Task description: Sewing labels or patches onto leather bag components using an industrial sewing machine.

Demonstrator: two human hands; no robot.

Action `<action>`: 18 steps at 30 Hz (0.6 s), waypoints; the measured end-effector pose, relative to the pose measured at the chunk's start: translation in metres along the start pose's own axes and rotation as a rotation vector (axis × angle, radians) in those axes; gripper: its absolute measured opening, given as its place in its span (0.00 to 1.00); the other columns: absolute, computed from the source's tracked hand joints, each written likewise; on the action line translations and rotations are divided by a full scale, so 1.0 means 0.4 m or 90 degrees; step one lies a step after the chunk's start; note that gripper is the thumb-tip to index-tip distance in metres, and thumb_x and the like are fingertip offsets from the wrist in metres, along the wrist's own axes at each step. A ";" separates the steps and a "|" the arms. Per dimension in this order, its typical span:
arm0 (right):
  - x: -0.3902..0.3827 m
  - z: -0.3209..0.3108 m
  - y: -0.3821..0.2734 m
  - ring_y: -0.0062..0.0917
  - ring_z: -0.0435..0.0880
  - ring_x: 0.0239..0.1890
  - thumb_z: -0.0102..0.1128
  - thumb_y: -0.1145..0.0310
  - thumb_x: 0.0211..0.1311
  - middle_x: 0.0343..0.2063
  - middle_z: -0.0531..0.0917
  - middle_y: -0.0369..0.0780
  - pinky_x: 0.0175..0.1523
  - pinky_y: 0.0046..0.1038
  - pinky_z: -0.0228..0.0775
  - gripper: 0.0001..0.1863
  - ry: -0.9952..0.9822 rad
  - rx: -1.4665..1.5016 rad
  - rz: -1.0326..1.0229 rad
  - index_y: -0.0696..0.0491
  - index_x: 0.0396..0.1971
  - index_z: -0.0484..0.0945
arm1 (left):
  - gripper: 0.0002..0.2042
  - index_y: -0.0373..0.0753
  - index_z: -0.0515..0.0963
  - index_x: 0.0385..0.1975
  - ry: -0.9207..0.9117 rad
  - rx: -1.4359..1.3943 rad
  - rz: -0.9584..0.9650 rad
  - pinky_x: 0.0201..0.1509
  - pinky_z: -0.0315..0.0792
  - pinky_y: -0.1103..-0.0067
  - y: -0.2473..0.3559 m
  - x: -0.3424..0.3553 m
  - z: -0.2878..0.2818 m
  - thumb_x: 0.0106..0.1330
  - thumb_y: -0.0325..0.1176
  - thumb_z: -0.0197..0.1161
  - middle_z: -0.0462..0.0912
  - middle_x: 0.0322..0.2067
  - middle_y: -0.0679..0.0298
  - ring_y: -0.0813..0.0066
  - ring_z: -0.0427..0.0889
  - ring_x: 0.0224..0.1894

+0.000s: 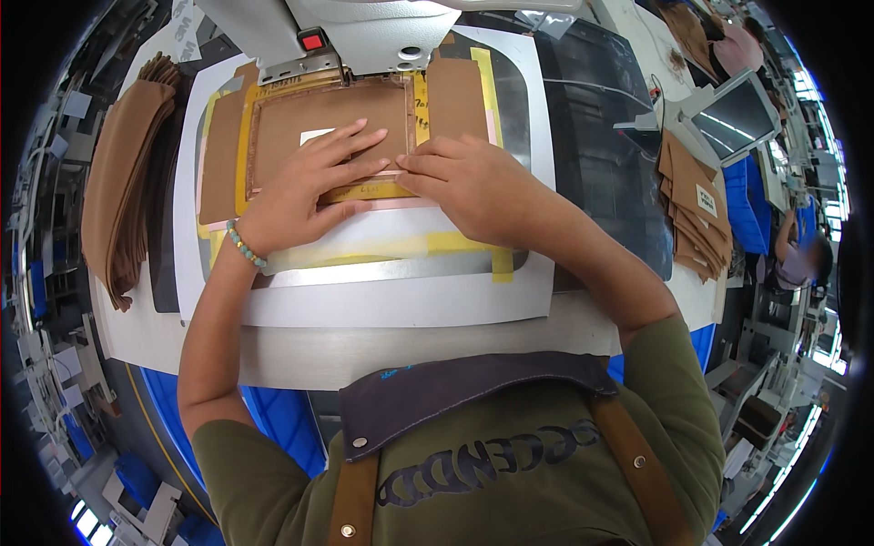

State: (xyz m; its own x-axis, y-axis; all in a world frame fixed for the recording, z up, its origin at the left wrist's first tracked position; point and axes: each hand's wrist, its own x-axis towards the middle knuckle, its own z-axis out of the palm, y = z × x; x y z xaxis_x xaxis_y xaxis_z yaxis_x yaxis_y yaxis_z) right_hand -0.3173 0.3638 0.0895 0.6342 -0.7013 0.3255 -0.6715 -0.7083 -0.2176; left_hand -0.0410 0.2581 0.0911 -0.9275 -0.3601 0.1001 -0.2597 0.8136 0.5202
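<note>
A brown fabric panel (355,102) lies inside a rectangular frame with yellow edging (243,159), beneath the head of a white sewing machine (364,32). My left hand (309,182) rests flat across the panel and the frame's lower edge, fingers spread, partly covering a small white patch (314,136). At the frame's lower right corner, my right hand (473,187) lies with fingers extended and close together, their tips touching the frame. Its thumb is hidden. Under the frame is a white sheet (391,309) with yellow tape and a metal strip (364,270).
Brown fabric pieces (123,187) hang in a stack on the left. Another brown stack (692,200) with a white label sits at the right, near a tilted screen (736,114). Blue bins (282,423) stand below the table edge (300,355). Other people appear at far right.
</note>
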 end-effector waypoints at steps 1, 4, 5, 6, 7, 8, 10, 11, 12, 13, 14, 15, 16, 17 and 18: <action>0.001 0.001 -0.003 0.33 0.82 0.58 0.63 0.74 0.62 0.53 0.87 0.40 0.60 0.35 0.73 0.22 0.010 0.000 0.001 0.57 0.57 0.83 | 0.26 0.47 0.81 0.69 0.004 -0.008 0.005 0.84 0.54 0.55 -0.002 -0.001 -0.001 0.69 0.38 0.70 0.69 0.78 0.61 0.51 0.60 0.82; 0.006 0.003 -0.009 0.34 0.83 0.57 0.63 0.75 0.62 0.52 0.87 0.40 0.60 0.35 0.74 0.21 0.006 -0.004 0.004 0.57 0.56 0.83 | 0.27 0.48 0.81 0.68 0.007 -0.014 0.011 0.83 0.55 0.55 -0.010 0.003 -0.004 0.67 0.37 0.73 0.70 0.78 0.61 0.51 0.60 0.82; 0.008 0.002 -0.011 0.34 0.83 0.57 0.63 0.75 0.62 0.52 0.87 0.40 0.60 0.35 0.74 0.21 0.008 -0.006 0.003 0.57 0.56 0.83 | 0.27 0.48 0.82 0.68 0.018 -0.019 0.014 0.83 0.55 0.56 -0.013 0.004 -0.004 0.66 0.36 0.74 0.70 0.78 0.61 0.51 0.60 0.82; 0.011 0.002 -0.012 0.34 0.83 0.57 0.62 0.75 0.62 0.52 0.87 0.40 0.60 0.35 0.74 0.21 0.011 0.003 0.007 0.57 0.56 0.83 | 0.27 0.48 0.82 0.68 0.009 -0.013 0.010 0.83 0.55 0.56 -0.016 0.006 -0.005 0.66 0.36 0.74 0.70 0.78 0.61 0.51 0.60 0.82; 0.013 0.001 -0.012 0.34 0.83 0.57 0.62 0.75 0.62 0.52 0.87 0.41 0.60 0.35 0.74 0.21 0.030 0.013 0.003 0.57 0.56 0.83 | 0.27 0.48 0.82 0.68 0.010 -0.011 0.017 0.83 0.55 0.56 -0.019 0.008 -0.006 0.66 0.36 0.74 0.70 0.78 0.61 0.51 0.60 0.82; 0.016 0.001 -0.014 0.34 0.83 0.57 0.62 0.75 0.62 0.52 0.87 0.41 0.60 0.35 0.74 0.21 0.017 0.009 0.008 0.57 0.56 0.83 | 0.27 0.48 0.82 0.68 0.020 -0.013 0.026 0.82 0.56 0.56 -0.022 0.009 -0.008 0.66 0.37 0.74 0.70 0.78 0.61 0.51 0.60 0.82; 0.022 0.003 -0.015 0.34 0.83 0.57 0.62 0.75 0.62 0.52 0.87 0.41 0.60 0.35 0.74 0.20 0.028 0.012 0.011 0.57 0.55 0.83 | 0.28 0.48 0.81 0.68 0.012 -0.006 0.024 0.82 0.55 0.55 -0.028 0.011 -0.012 0.66 0.37 0.74 0.70 0.78 0.61 0.51 0.60 0.82; 0.023 0.005 -0.013 0.34 0.83 0.57 0.62 0.75 0.62 0.52 0.87 0.41 0.60 0.35 0.74 0.20 0.020 0.007 0.014 0.57 0.55 0.83 | 0.28 0.48 0.81 0.68 0.016 -0.009 0.026 0.82 0.55 0.55 -0.029 0.012 -0.013 0.67 0.38 0.74 0.70 0.78 0.62 0.51 0.61 0.82; 0.032 0.009 -0.016 0.34 0.83 0.58 0.63 0.75 0.61 0.52 0.87 0.41 0.60 0.35 0.74 0.20 0.023 0.005 0.016 0.57 0.55 0.83 | 0.28 0.48 0.81 0.68 0.011 -0.004 0.024 0.82 0.55 0.55 -0.033 0.006 -0.023 0.67 0.38 0.74 0.70 0.78 0.62 0.51 0.61 0.82; 0.033 0.011 -0.015 0.34 0.83 0.58 0.63 0.75 0.61 0.52 0.87 0.41 0.60 0.34 0.74 0.20 0.027 0.003 0.018 0.57 0.55 0.82 | 0.28 0.48 0.81 0.69 0.003 0.012 0.021 0.82 0.54 0.54 -0.035 0.008 -0.023 0.67 0.39 0.74 0.70 0.77 0.62 0.51 0.61 0.82; 0.037 0.013 -0.015 0.34 0.83 0.58 0.63 0.75 0.61 0.52 0.87 0.41 0.60 0.34 0.74 0.20 0.028 0.003 0.017 0.57 0.55 0.82 | 0.29 0.48 0.80 0.70 0.009 0.026 0.027 0.82 0.54 0.53 -0.038 0.009 -0.026 0.67 0.40 0.74 0.71 0.77 0.63 0.51 0.61 0.81; 0.040 0.015 -0.014 0.34 0.82 0.58 0.63 0.75 0.62 0.53 0.87 0.41 0.61 0.34 0.74 0.20 0.035 -0.008 0.021 0.57 0.55 0.82 | 0.29 0.48 0.80 0.70 -0.005 0.029 0.019 0.82 0.54 0.53 -0.042 0.010 -0.030 0.67 0.40 0.74 0.71 0.77 0.63 0.51 0.61 0.81; 0.042 0.017 -0.013 0.34 0.82 0.59 0.63 0.75 0.62 0.53 0.86 0.41 0.61 0.34 0.74 0.20 0.053 -0.021 0.021 0.57 0.55 0.82 | 0.29 0.48 0.80 0.70 0.002 0.033 0.025 0.82 0.53 0.53 -0.047 0.015 -0.031 0.67 0.41 0.74 0.71 0.77 0.63 0.51 0.61 0.81; 0.046 0.018 -0.013 0.34 0.82 0.59 0.63 0.75 0.62 0.53 0.86 0.41 0.61 0.34 0.74 0.20 0.045 -0.021 0.027 0.57 0.55 0.82 | 0.30 0.48 0.79 0.70 0.014 0.034 0.034 0.82 0.53 0.53 -0.052 0.019 -0.034 0.67 0.42 0.74 0.71 0.77 0.64 0.51 0.61 0.81; 0.047 0.020 -0.011 0.34 0.82 0.59 0.62 0.76 0.62 0.53 0.86 0.41 0.62 0.34 0.73 0.20 0.046 -0.032 0.038 0.56 0.56 0.82 | 0.30 0.48 0.79 0.70 0.007 0.039 0.035 0.82 0.53 0.53 -0.057 0.024 -0.036 0.67 0.42 0.74 0.71 0.77 0.64 0.51 0.61 0.81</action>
State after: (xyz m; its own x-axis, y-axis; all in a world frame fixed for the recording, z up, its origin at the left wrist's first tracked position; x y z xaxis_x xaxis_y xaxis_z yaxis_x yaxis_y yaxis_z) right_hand -0.2993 0.3532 0.0894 0.5643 -0.7334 0.3791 -0.7267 -0.6592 -0.1934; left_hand -0.0399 0.2294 0.0923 -0.9378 -0.3188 0.1374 -0.2245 0.8589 0.4603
